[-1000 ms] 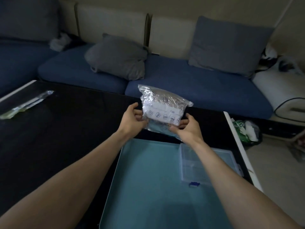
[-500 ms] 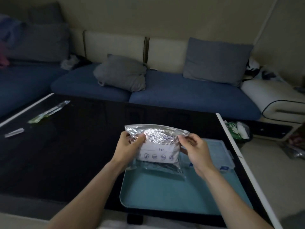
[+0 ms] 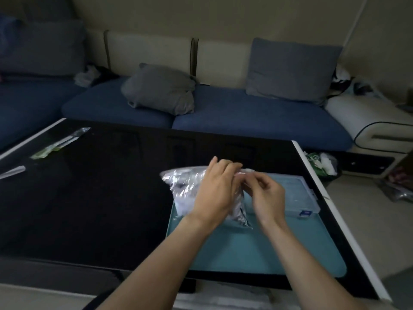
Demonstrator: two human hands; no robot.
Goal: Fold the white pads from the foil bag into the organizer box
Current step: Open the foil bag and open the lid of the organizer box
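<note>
Fingertips of both hands meet at the top edge of the foil bag [image 3: 183, 186]: the left hand [image 3: 214, 189] curls over the mouth from above, fingers pressed together on the seal, and the right hand [image 3: 266, 193] pinches the same strip at its right end, thumb and forefinger closed on it. Half a second ago each hand held an upper corner with the printed face toward the camera; a second ago the hands gripped the bag's lower edge and held it higher, over the table's far side. Now the bag hangs turned and crumpled over the left rear part of the teal mat [image 3: 257, 249], which reads as the seal being worked open, so I judge that no pad is out yet. Something pale shows through the lower part, likely the pads, though it is too blurred to tell. The box [image 3: 297, 193] lies on the mat just right of the hands, lid apparently closed, near the white right edge of the table [image 3: 89, 198]. That edge leaves little room to the right; the near half of the mat and the wide dark tabletop to the left offer space for folding.
</note>
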